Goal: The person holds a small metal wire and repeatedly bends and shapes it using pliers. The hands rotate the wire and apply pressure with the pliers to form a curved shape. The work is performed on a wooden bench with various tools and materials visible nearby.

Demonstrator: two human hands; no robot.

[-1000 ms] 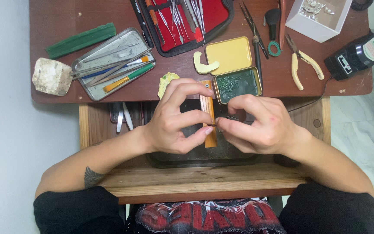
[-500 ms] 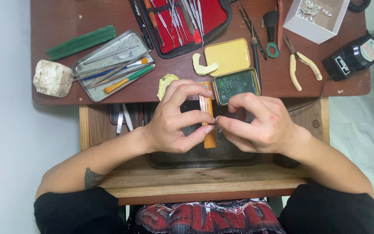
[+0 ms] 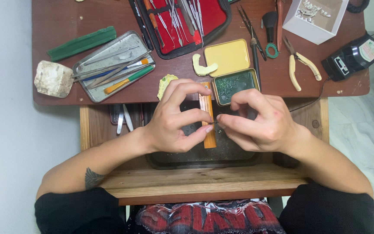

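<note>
Orange wooden strip (image 3: 207,113) between both hands' fingers (image 3: 195,116), above dark tray (image 3: 221,158).

Red tool case (image 3: 213,17), metal tray (image 3: 109,65) (tools inside), yellow-handled pliers (image 3: 299,65), pale stone (image 3: 53,78).

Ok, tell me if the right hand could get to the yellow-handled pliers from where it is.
Probably yes. The yellow-handled pliers lie in the open on the desk beyond the right hand, with nothing between them. But its fingertips pinch a small thin piece together with the left hand, so it isn't free.
</note>
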